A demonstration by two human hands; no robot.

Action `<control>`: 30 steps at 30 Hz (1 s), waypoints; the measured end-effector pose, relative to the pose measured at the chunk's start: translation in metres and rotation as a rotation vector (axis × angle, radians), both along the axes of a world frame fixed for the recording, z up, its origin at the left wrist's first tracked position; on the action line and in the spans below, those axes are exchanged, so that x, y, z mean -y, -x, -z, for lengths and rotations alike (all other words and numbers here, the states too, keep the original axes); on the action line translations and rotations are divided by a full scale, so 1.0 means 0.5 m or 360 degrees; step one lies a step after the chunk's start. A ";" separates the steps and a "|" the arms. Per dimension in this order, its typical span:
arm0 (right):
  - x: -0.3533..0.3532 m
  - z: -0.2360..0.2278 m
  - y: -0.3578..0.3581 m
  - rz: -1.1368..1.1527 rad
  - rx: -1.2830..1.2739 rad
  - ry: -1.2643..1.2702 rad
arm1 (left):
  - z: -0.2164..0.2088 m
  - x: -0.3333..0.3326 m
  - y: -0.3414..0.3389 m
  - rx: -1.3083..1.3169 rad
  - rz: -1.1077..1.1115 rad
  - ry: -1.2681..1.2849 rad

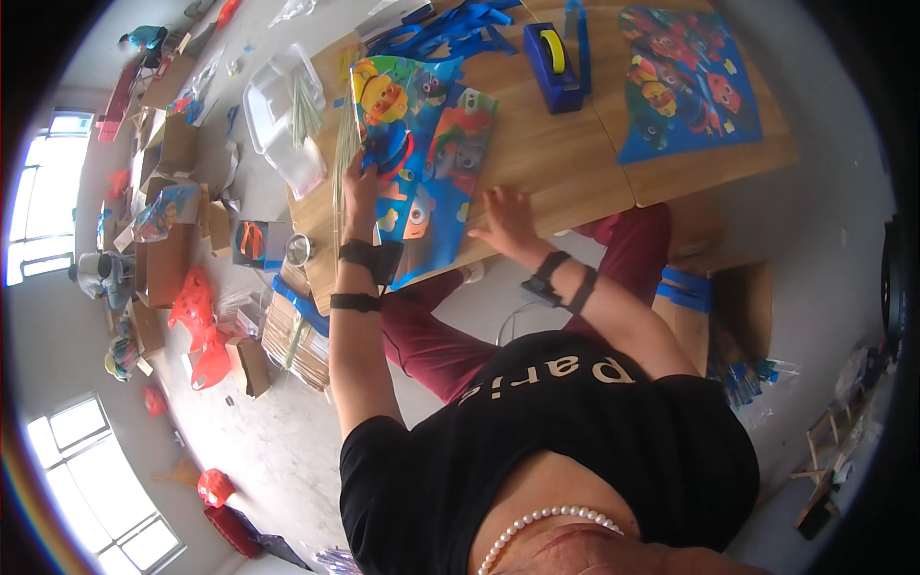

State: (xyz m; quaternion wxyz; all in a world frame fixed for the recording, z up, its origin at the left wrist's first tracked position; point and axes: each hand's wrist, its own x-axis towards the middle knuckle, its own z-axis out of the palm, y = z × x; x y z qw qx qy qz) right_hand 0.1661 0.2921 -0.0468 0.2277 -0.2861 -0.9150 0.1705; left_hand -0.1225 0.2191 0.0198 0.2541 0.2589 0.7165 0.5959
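Note:
My left hand (pixel 358 184) is closed at the left edge of a colourful sheet (pixel 395 94) printed with cartoon figures on blue. The sheet seems folded or doubled, with a second printed panel (pixel 458 144) slanting to its right. Thin pale sticks (pixel 343 158) lie along the table's left edge, close beside this hand; whether it touches them is unclear. Over the near edge of the wooden table (pixel 551 158), my right hand (pixel 509 222) is held with its fingers apart, just right of the sheet and holding nothing.
A blue tape dispenser (pixel 557 81) with yellow tape stands at the back middle. Blue strips (pixel 441 31) are heaped at the far left. Another printed sheet (pixel 688 91) lies at right. A clear plastic bin (pixel 273 110) with sticks is left of the table. Cardboard boxes (pixel 165 259) crowd the floor.

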 end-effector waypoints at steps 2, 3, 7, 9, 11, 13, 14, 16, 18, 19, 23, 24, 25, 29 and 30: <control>0.026 -0.008 0.046 0.0023 0.0139 -0.0014 | -0.003 0.001 -0.003 -0.0063 0.0023 0.0019; 0.040 -0.003 0.062 0.0032 0.0281 -0.0027 | -0.005 0.010 -0.004 -0.0123 0.0032 0.0038; 0.021 0.058 0.066 0.0008 -0.0076 -0.0040 | -0.062 0.014 -0.032 0.0050 0.0030 -0.0072; 0.019 0.065 0.062 -0.0020 -0.0065 0.0071 | -0.106 0.023 -0.040 0.0092 0.0187 -0.0189; 0.008 0.066 0.053 -0.0034 -0.0040 0.0180 | -0.186 0.023 -0.102 0.0147 0.0237 -0.0147; 0.000 0.056 0.056 -0.0140 -0.0012 0.0307 | -0.294 0.039 -0.171 0.0427 0.0320 -0.0040; -0.010 0.058 0.052 -0.0132 -0.0011 0.0304 | -0.341 0.045 -0.201 0.0429 0.0329 -0.0043; -0.050 0.085 0.031 -0.0072 -0.0471 0.1010 | -0.402 0.046 -0.244 0.0688 0.0528 -0.0299; -0.080 0.077 -0.021 -0.0201 -0.0760 0.2101 | -0.416 0.057 -0.212 0.0869 0.0532 -0.0475; -0.078 0.001 -0.041 -0.0388 -0.1237 0.2627 | -0.446 0.066 -0.211 0.0847 0.0413 -0.0488; -0.113 -0.193 -0.033 -0.0126 -0.1256 0.2598 | -0.346 0.090 -0.055 0.0731 0.0351 -0.0436; -0.141 -0.191 -0.056 -0.0279 -0.1359 0.2721 | -0.332 0.060 -0.061 0.0770 0.0389 -0.0442; -0.164 -0.186 -0.072 -0.0458 -0.1449 0.2858 | -0.317 0.045 -0.064 0.0799 0.0403 -0.0442; -0.189 -0.180 -0.108 -0.0859 -0.1603 0.3047 | -0.194 0.010 -0.008 0.0801 0.0504 -0.0331; -0.189 -0.168 -0.114 -0.0711 -0.1487 0.2935 | -0.208 -0.016 -0.054 0.0864 0.0523 -0.0315</control>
